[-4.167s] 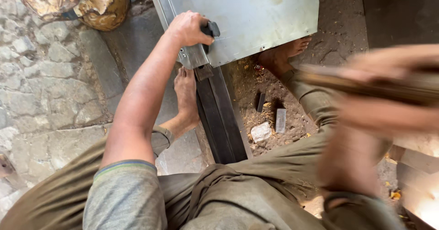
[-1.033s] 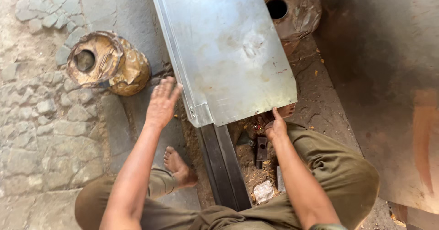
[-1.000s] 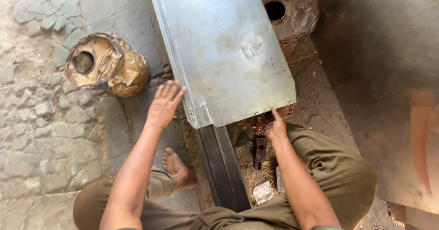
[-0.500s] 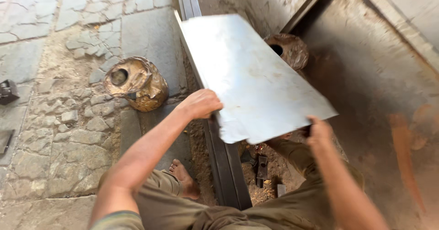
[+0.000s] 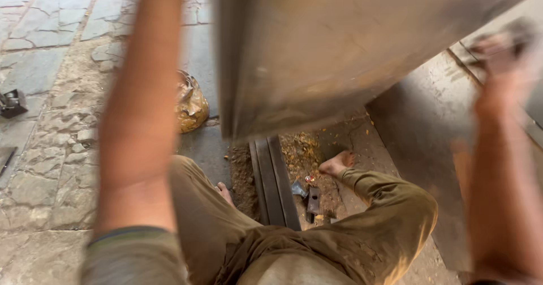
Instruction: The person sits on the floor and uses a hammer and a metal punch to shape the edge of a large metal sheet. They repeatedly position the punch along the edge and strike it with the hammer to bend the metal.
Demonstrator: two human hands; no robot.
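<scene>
Gripping metal sheet [image 5: 350, 47] edge: right hand [image 5: 498, 50], blurred, curled | left hand out of frame

Metal sheet [image 5: 339, 47] above steel bar [image 5: 274, 183]

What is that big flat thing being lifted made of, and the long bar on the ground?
The big sheet looks like thin metal, dull grey with brownish smudges and a folded edge. The long bar on the ground seems to be dark steel, with straight ridges and a worn, dirty surface. Blur leaves both a bit uncertain.
</scene>
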